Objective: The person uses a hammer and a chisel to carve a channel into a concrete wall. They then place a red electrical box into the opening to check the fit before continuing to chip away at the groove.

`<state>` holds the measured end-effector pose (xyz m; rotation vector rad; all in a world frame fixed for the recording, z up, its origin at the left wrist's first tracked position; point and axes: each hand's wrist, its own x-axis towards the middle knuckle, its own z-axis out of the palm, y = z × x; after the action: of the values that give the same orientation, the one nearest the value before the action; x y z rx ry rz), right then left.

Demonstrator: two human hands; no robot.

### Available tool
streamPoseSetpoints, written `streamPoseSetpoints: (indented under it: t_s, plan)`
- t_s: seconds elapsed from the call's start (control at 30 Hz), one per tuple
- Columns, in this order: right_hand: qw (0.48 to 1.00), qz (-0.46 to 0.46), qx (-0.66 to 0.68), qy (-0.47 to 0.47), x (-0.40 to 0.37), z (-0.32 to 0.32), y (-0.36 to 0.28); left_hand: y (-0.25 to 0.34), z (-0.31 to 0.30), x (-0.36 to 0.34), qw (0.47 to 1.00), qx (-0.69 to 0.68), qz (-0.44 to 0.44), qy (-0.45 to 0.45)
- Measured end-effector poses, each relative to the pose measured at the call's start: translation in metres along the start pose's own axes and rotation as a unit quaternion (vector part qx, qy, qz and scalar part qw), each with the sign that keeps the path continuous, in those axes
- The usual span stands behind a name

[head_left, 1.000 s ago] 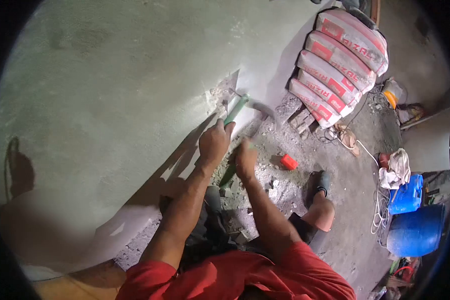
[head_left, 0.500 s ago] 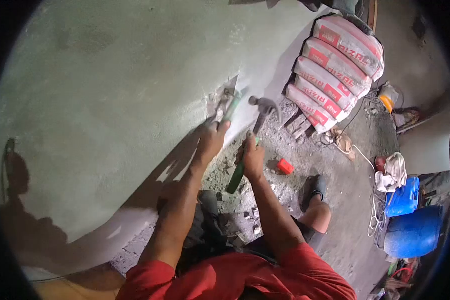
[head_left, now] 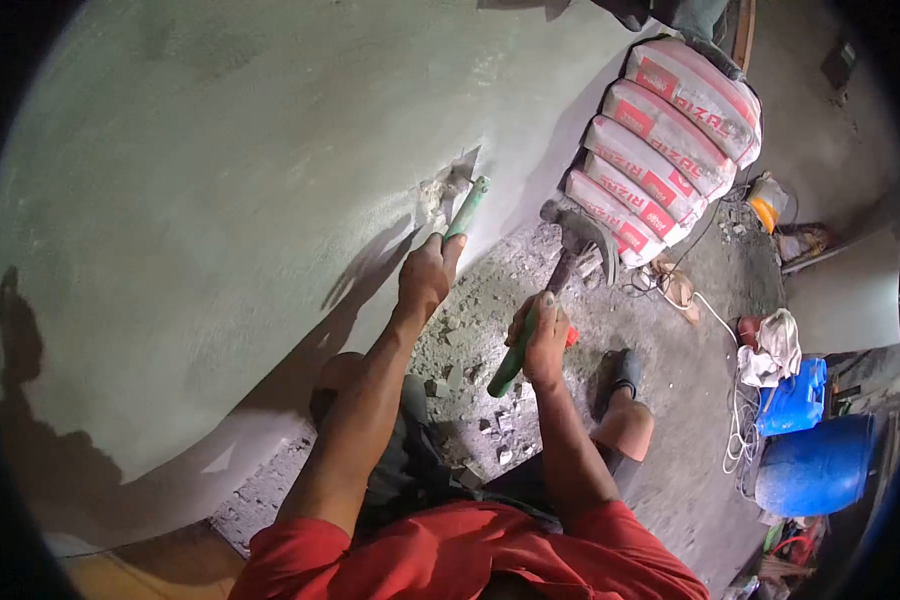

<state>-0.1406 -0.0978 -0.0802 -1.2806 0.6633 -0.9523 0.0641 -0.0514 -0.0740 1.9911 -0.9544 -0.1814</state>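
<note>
My left hand is closed around a green chisel, a short bar held in front of a rough broken hole in the plastered wall. Whether its working end touches the hole cannot be made out. In my right hand is a claw hammer, gripped by its green handle. The metal head is up and away to the right of the chisel, apart from it. A red object shows partly behind my right hand.
Broken rubble covers the floor along the wall. Stacked cement bags stand ahead to the right. A white cord, a blue jerrycan and a blue drum are at the right. My shod foot is among the debris.
The hammer in my right hand has swung right and away from the chisel. My left hand keeps the chisel near the hole, almost in place.
</note>
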Motion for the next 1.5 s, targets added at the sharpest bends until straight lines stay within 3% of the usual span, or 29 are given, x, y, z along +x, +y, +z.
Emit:
streamPoseSetpoints:
  t_s: [0.07, 0.13, 0.27, 0.33, 0.4, 0.47, 0.53, 0.57, 0.6, 0.67, 0.73, 0.83, 0.87, 0.93, 1.03, 1.07, 1.13, 1.2, 1.27, 1.37, 1.47, 1.5]
  plan:
    - [1.0, 0.001, 0.002, 0.001, -0.007, 0.002, 0.0, 0.002, 0.002, -0.002, 0.999, -0.028, -0.002, 0.018]
    - [0.997, -0.036, -0.065, 0.005, -0.008, 0.0, -0.003, 0.005, 0.0, -0.007, 0.995, -0.098, -0.02, -0.02]
    - [0.98, -0.131, -0.146, 0.011, -0.005, -0.001, -0.013, -0.01, 0.019, -0.003, 0.997, -0.066, -0.027, 0.017]
    - [0.987, -0.118, -0.108, 0.019, -0.004, 0.007, -0.017, -0.016, 0.022, -0.001, 0.997, -0.075, -0.035, 0.004]
    - [0.966, -0.184, -0.177, 0.032, 0.0, 0.014, -0.017, -0.021, 0.019, -0.002, 0.996, -0.083, -0.04, -0.007]
    - [0.973, -0.171, -0.155, 0.023, 0.014, 0.012, 0.013, -0.026, 0.013, -0.003, 0.986, -0.162, 0.011, -0.025]
    - [0.907, -0.316, -0.278, 0.026, 0.036, 0.021, 0.026, -0.028, 0.016, -0.001, 0.987, -0.162, 0.01, -0.011]
    - [0.902, -0.182, -0.391, 0.029, 0.053, 0.014, 0.054, -0.03, 0.019, -0.002, 0.986, -0.164, 0.009, 0.001]
    - [0.902, -0.182, -0.391, 0.03, 0.053, 0.013, 0.053, -0.034, 0.022, -0.004, 0.986, -0.164, 0.01, 0.0]
    - [0.947, -0.081, -0.311, 0.006, 0.06, 0.02, 0.042, -0.033, 0.018, 0.003, 0.996, -0.087, 0.016, 0.023]
    - [0.955, -0.101, -0.279, 0.009, 0.045, 0.019, 0.038, -0.032, 0.014, -0.002, 0.993, -0.12, 0.024, 0.007]
    - [0.926, -0.269, -0.258, 0.051, 0.04, 0.015, 0.049, -0.022, 0.012, 0.001, 0.994, -0.108, -0.01, -0.015]
    - [0.926, -0.266, -0.26, 0.053, 0.045, 0.019, 0.049, -0.022, 0.014, 0.002, 0.994, -0.105, -0.02, -0.011]
    - [0.935, -0.101, -0.34, 0.019, 0.057, 0.029, 0.049, -0.023, 0.018, 0.003, 0.996, -0.092, -0.01, 0.0]
    - [0.946, -0.109, -0.305, 0.017, 0.065, 0.021, 0.039, -0.021, 0.014, 0.008, 0.999, -0.036, 0.013, 0.036]
    - [0.953, -0.073, -0.294, 0.009, 0.057, 0.015, 0.038, -0.019, 0.014, 0.003, 0.994, -0.098, 0.003, 0.039]
    - [0.961, -0.087, -0.262, -0.004, 0.045, 0.002, 0.031, -0.008, 0.017, 0.0, 0.986, -0.161, 0.005, 0.038]
    - [0.972, -0.035, -0.23, -0.012, 0.017, -0.013, 0.033, -0.006, 0.028, -0.031, 0.998, -0.037, -0.043, 0.003]
    - [0.973, 0.003, -0.228, -0.035, 0.004, -0.018, 0.018, -0.011, 0.028, -0.031, 0.999, -0.034, -0.004, -0.013]
    - [0.978, 0.04, -0.196, -0.056, -0.008, -0.014, -0.008, -0.021, 0.039, -0.016, 0.968, -0.247, -0.035, 0.04]
    - [0.981, 0.014, -0.171, -0.097, -0.014, -0.012, -0.034, -0.043, 0.06, -0.004, 0.96, -0.279, -0.004, 0.04]
    - [0.982, -0.011, -0.148, -0.116, -0.016, -0.014, -0.036, -0.044, 0.067, -0.002, 0.96, -0.272, -0.031, 0.06]
